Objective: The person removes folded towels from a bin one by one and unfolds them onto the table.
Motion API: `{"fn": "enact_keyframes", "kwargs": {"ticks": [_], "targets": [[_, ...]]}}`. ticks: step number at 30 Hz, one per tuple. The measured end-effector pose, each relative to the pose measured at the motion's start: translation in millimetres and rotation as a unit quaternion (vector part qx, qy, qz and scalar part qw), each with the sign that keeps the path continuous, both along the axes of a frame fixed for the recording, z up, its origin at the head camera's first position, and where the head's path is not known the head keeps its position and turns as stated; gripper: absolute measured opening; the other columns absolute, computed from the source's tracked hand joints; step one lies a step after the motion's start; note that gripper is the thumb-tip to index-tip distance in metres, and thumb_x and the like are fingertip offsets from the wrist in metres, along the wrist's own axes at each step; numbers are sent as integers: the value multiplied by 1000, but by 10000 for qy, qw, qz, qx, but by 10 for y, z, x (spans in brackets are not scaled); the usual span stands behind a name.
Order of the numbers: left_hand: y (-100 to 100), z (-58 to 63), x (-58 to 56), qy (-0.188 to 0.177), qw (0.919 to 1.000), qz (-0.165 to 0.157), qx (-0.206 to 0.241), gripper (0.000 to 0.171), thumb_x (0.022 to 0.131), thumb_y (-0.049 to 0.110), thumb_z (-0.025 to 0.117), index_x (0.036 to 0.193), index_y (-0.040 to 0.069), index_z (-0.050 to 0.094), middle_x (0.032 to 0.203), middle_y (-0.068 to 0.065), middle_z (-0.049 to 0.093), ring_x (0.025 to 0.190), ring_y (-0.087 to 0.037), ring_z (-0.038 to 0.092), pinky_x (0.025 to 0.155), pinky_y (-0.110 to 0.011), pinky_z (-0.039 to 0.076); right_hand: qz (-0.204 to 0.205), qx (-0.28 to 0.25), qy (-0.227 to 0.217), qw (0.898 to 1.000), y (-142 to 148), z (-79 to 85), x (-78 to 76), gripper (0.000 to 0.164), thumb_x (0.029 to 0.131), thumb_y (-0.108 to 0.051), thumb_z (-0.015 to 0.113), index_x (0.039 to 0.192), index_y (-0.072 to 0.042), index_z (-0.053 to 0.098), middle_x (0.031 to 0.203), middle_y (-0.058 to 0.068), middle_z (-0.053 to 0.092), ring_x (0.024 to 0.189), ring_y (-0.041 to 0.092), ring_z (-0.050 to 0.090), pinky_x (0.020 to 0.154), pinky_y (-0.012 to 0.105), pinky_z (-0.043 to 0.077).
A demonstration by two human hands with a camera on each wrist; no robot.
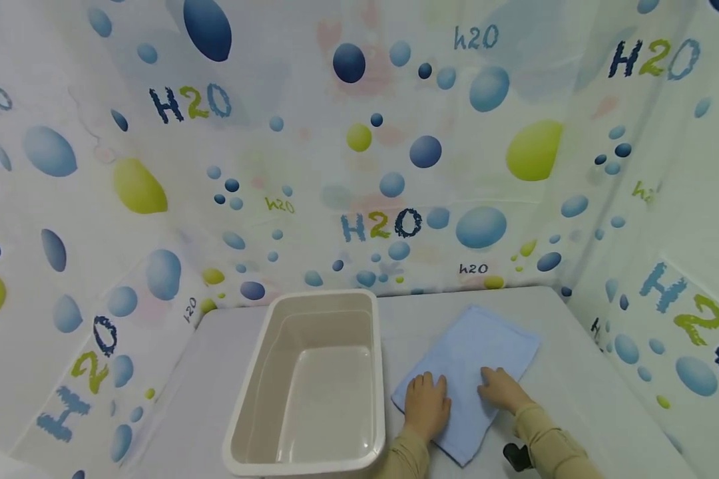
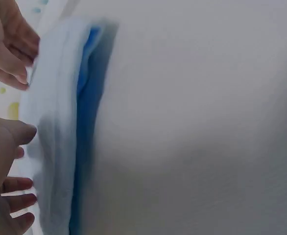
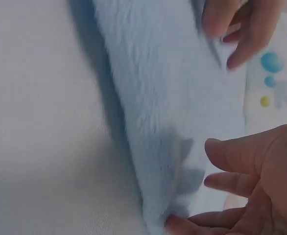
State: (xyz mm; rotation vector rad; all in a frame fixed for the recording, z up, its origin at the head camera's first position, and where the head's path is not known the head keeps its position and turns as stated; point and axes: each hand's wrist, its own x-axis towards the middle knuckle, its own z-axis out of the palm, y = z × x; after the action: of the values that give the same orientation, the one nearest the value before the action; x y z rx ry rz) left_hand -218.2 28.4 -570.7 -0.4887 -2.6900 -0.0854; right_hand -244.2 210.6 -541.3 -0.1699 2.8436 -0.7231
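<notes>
Apparently for smoothing, a folded, fluffy, pale-blue cloth (image 1: 464,376) was touched by the bare left hand (image 1: 427,406) and right hand (image 1: 506,391), fingers apart; even pressure seemed needed next.

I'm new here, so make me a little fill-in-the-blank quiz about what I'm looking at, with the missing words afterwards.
1. The cloth at the person's left hand and right hand is light ____ in colour.
2. Of the two hands, the ____ one is nearer the basin.
3. On the backdrop, the digit printed between the letters H and O is ____.

Missing words: blue; left; 2.
</notes>
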Motion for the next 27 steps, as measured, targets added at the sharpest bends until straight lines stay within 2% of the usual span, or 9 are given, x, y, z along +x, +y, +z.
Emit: {"fn": "enact_keyframes", "kwargs": {"ticks": [4,8,10,14,19,27], "targets": [[-76,-24,-86,-253,9997,-10,22,40,82,38,65,119,22,63,113,-7,62,106,-24,60,91,-38,49,-272,-101,-24,9996,-183,17,24,54,89,-15,52,125,22,39,125,46,40,120,63,33,100,64,32],[-136,-102,-105,-787,9969,-26,18,43,87,43,57,127,27,57,130,-8,57,119,-27,54,99,-40,44,-475,19,-21,9989,-295,-7,26,63,91,-28,52,125,23,38,120,51,39,114,67,34,97,67,32],[-147,-150,-109,-906,9959,-40,2,43,89,44,52,129,28,55,134,-8,55,123,-26,52,101,-40,42,-523,114,-79,9985,-333,-24,18,66,92,-34,52,126,21,38,120,53,38,113,69,32,97,69,28],[-145,-229,-115,-824,9966,-6,-16,44,91,46,47,131,28,54,136,-7,53,126,-25,50,103,-39,41,-588,161,-243,9978,-391,-41,-3,71,91,-39,52,130,18,37,125,56,27,118,72,19,100,73,17],[-133,-285,-72,-766,9970,63,2,45,92,46,45,132,26,53,137,-9,53,125,-25,51,103,-38,41,-758,146,-487,9958,-422,-40,-2,74,88,-38,55,133,17,33,125,61,11,119,75,9,98,77,16],[-109,-213,108,-803,9963,285,106,47,90,46,50,130,22,56,134,-12,54,123,-26,52,100,-38,43,-566,320,-567,9963,-401,-17,-42,79,84,-40,62,135,13,33,127,60,10,119,75,9,99,76,16]]}}
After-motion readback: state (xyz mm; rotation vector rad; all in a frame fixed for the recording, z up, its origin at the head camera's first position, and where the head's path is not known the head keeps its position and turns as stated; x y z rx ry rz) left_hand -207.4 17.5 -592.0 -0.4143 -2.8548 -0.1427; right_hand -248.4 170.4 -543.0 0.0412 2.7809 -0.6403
